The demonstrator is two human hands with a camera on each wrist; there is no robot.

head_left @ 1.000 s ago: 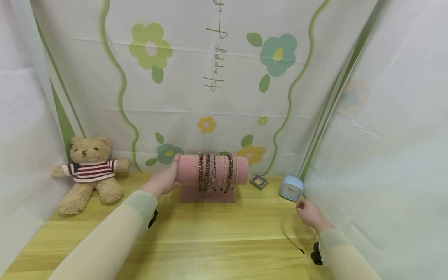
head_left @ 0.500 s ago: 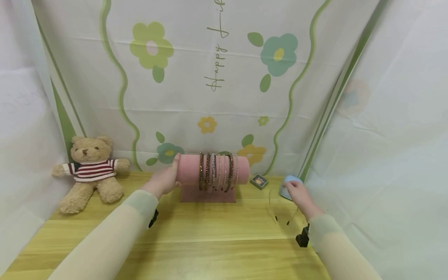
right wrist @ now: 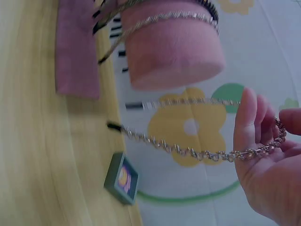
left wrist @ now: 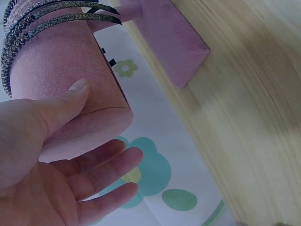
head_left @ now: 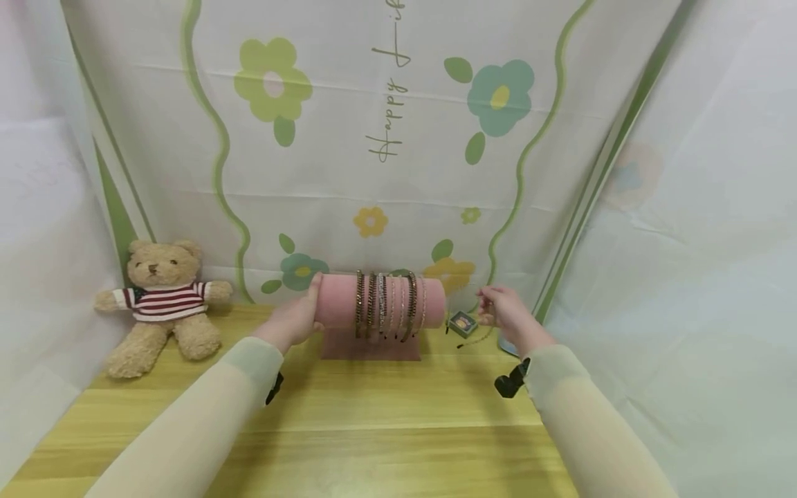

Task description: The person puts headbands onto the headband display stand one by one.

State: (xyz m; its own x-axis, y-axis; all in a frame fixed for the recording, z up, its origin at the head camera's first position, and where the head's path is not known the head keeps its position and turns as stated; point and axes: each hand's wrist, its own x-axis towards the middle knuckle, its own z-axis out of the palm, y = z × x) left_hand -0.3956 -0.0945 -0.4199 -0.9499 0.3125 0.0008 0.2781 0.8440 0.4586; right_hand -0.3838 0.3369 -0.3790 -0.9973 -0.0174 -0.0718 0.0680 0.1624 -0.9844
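A pink velvet headband stand (head_left: pixel 336 304), a horizontal roll on a flat base, carries several beaded and glittery headbands (head_left: pixel 411 308). My left hand (head_left: pixel 291 319) holds the roll's left end, its thumb laid on the velvet in the left wrist view and the other fingers beyond the end face. To the right of the stand, my right hand (head_left: pixel 507 315) pinches a thin twisted metallic headband (right wrist: pixel 188 151) at its curved middle. Both black-tipped ends of that headband point toward the roll's bare right end, apart from it.
A small grey-green box (head_left: pixel 463 324) with a picture on it lies right of the stand. Behind my right wrist a blue clock (head_left: pixel 507 344) is mostly hidden. A teddy bear (head_left: pixel 165 297) sits at the left, before a flowered backdrop cloth (head_left: pixel 423 180).
My right hand has moved left and away from me with the headband, from beside the clock to near the stand's right end. My left hand stays on the roll.
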